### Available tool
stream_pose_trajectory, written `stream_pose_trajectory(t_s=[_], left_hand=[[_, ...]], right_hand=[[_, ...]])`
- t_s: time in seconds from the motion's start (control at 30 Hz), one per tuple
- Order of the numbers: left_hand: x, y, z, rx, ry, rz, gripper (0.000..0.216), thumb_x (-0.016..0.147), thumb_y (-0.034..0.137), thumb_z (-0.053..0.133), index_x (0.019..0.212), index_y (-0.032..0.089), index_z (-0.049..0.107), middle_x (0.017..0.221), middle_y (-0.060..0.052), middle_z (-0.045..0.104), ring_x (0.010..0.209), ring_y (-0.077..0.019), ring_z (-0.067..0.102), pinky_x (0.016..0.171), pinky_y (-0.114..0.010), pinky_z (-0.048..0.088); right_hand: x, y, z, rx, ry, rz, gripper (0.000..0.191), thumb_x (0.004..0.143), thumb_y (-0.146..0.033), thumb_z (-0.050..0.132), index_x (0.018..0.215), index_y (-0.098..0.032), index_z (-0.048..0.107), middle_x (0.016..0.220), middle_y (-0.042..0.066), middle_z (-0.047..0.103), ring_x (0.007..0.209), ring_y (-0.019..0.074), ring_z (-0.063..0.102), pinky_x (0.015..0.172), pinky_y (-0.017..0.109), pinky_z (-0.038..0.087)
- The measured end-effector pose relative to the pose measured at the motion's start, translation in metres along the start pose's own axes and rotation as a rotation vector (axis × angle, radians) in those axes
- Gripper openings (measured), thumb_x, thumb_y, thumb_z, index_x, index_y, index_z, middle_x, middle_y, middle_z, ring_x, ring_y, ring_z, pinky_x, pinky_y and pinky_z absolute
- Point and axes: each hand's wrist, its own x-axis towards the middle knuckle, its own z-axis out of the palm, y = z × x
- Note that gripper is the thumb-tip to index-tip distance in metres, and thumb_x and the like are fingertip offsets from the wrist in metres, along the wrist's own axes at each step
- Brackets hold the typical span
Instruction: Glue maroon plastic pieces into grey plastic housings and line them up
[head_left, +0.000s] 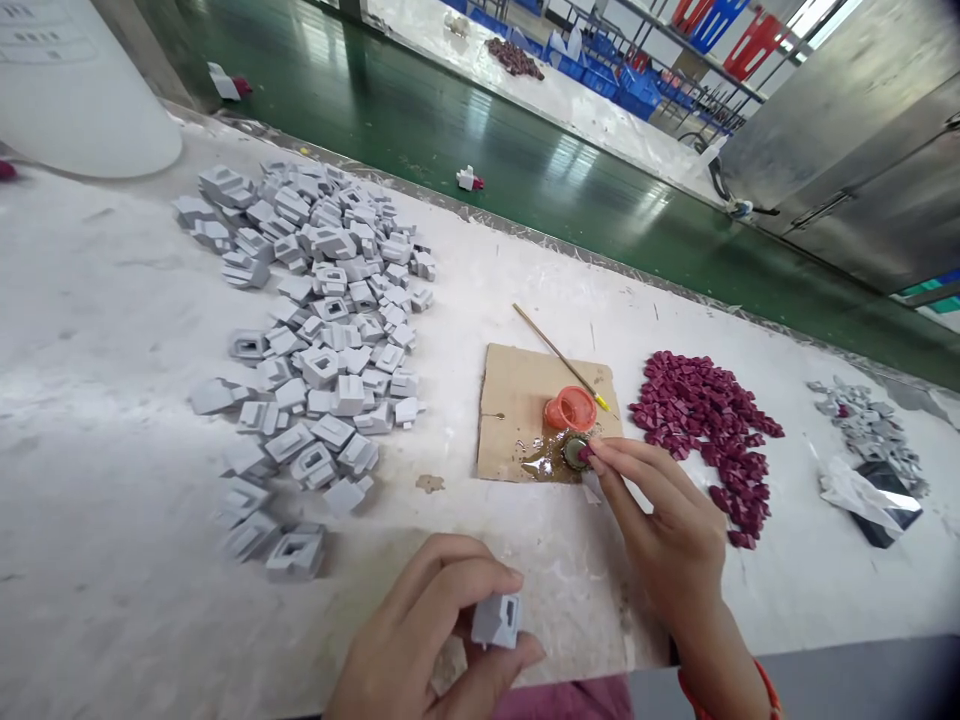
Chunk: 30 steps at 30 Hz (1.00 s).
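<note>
Pinching a maroon piece (585, 454) at a round dark-rimmed dish (573, 453), the right hand (667, 515) nearly closes; the half-curled left hand (439, 620) grips an angular grey block (495, 621).

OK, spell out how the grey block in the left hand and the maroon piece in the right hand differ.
Colour: the grey block is pale; the maroon piece is dark purplish red.
Size: the grey block looks clearly bigger than the maroon piece.
Place: the maroon piece is at the small round dish; the grey block is away from it.
Shared: each is pinched in one hand, left or right.
</note>
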Motion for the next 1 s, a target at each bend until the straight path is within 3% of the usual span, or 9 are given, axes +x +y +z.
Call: stream_pose_trajectory(t_s=[0.1,0.27,0.4,0.63,0.8,0.9,1.0], left_hand=[[0.001,-0.003,-0.001,0.050,-0.046,0.049,0.026,0.086,0.016,0.065,0.106,0.028,0.055,0.094,0.005,0.064,0.072,-0.0058,0.068,0.066,-0.007,0.054],[0.002,-0.008,0.002,0.251,-0.018,0.140,0.020,0.094,0.031,0.058,0.112,0.025,0.055,0.103,0.003,0.073,0.094,-0.0091,0.070,0.090,-0.012,0.053],[0.002,-0.009,0.005,0.311,0.018,0.180,0.023,0.094,0.035,0.059,0.111,0.021,0.057,0.105,0.001,0.074,0.099,-0.0090,0.069,0.096,-0.013,0.049],[0.004,-0.004,0.012,0.328,0.124,0.196,0.019,0.085,0.029,0.072,0.093,0.018,0.059,0.085,0.001,0.070,0.084,-0.0140,0.065,0.081,-0.023,0.051],[0.004,-0.006,0.020,0.413,0.140,0.165,0.019,0.084,0.028,0.073,0.084,0.019,0.056,0.075,0.001,0.065,0.072,-0.0175,0.059,0.068,-0.030,0.048],[0.002,-0.008,0.019,0.393,0.118,0.135,0.014,0.085,0.025,0.071,0.090,0.018,0.061,0.080,-0.001,0.064,0.077,-0.0179,0.059,0.070,-0.030,0.049],[0.002,-0.009,0.015,0.348,0.090,0.123,0.020,0.087,0.020,0.069,0.106,0.019,0.065,0.087,-0.002,0.064,0.083,-0.0165,0.059,0.075,-0.027,0.051]], right_hand=[[-0.001,0.001,0.000,-0.003,-0.002,0.004,0.018,0.085,0.000,0.065,0.098,-0.012,0.068,0.097,0.007,0.069,0.091,0.0112,0.065,0.088,0.021,0.053],[0.000,0.000,0.000,-0.023,0.012,0.001,0.019,0.086,-0.002,0.064,0.098,-0.016,0.067,0.097,0.005,0.069,0.088,0.0129,0.066,0.084,0.024,0.056],[0.001,0.000,0.000,-0.033,0.025,0.001,0.017,0.086,-0.005,0.064,0.097,-0.017,0.067,0.095,0.004,0.070,0.086,0.0140,0.068,0.083,0.026,0.057],[-0.007,-0.005,-0.003,0.025,0.142,0.152,0.015,0.085,-0.013,0.072,0.097,-0.022,0.069,0.089,0.000,0.071,0.083,0.0134,0.066,0.078,0.025,0.055],[-0.025,-0.037,-0.007,0.309,0.126,0.355,0.014,0.084,-0.011,0.070,0.093,-0.023,0.069,0.083,-0.002,0.068,0.074,0.0101,0.064,0.063,0.017,0.055],[-0.036,-0.052,-0.005,0.492,0.061,0.394,0.017,0.084,-0.009,0.067,0.094,-0.022,0.068,0.084,-0.001,0.068,0.076,0.0103,0.066,0.061,0.016,0.057],[-0.045,-0.057,-0.001,0.526,0.038,0.366,0.022,0.084,-0.006,0.066,0.098,-0.022,0.068,0.092,0.000,0.068,0.085,0.0118,0.067,0.069,0.017,0.060]])
